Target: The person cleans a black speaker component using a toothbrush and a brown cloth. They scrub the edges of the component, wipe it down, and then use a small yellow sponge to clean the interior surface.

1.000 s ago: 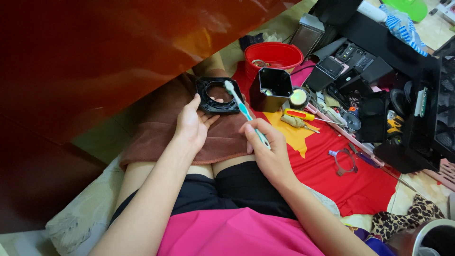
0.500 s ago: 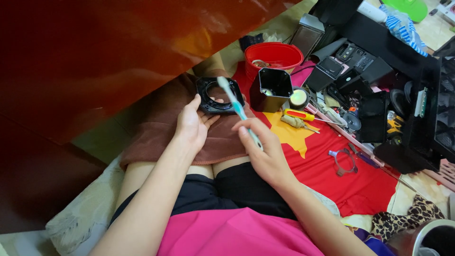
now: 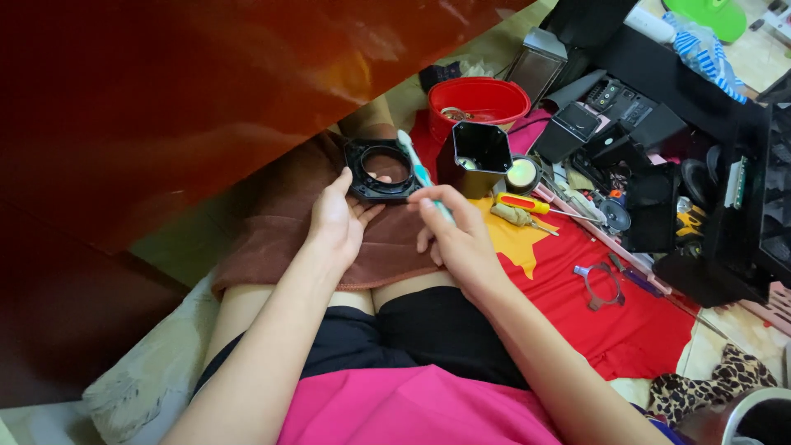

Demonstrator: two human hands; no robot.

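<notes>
On my lap, over the brown towel (image 3: 280,239), I am working with both hands. My left hand (image 3: 336,222) is closing on the near rim of the black ring-shaped frame (image 3: 379,171), which is sitting at the towel's far edge, thumb on one side and fingers under it. My right hand (image 3: 457,235) is pinching a teal toothbrush (image 3: 416,169) by its handle, the bristle end reaching over the frame's right side. Just beyond, on the red cloth (image 3: 626,330), a black hexagonal housing (image 3: 478,156) is standing open-topped, with a yellow-and-red screwdriver (image 3: 527,203) lying beside it and a red bowl (image 3: 478,100) farther back. I am judging the frame could tip off the towel's edge if I am pressing hard, since only one side is being held.
</notes>
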